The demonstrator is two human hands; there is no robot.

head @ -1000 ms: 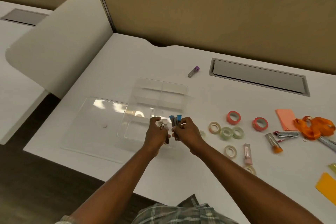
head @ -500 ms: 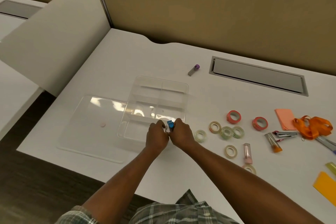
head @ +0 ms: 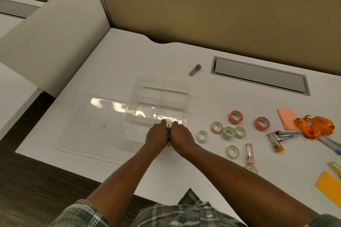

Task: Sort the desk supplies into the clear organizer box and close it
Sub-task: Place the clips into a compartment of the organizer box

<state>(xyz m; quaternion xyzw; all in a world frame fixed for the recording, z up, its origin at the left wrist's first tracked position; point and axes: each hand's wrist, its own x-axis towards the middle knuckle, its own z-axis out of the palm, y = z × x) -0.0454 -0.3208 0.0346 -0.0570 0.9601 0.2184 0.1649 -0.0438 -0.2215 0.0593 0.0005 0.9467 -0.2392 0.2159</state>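
Two forearms reach out from a plaid shirt [head: 184, 210] over the white surface [head: 114, 72]. The left hand [head: 156, 136] and right hand [head: 181, 135] are pressed together, fingers curled round blue-capped tubes [head: 168, 130] of which little shows, at the near right compartment of the clear organizer box [head: 189, 88]. Its lid [head: 88, 121] lies flat on the box's left side. Tape rolls [head: 228, 132] lie scattered to the right. A purple-capped tube [head: 195, 70] lies alone beyond the box.

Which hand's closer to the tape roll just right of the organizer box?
Right. The right hand sits just left of the tape roll; the left hand is farther left, beyond the right hand.
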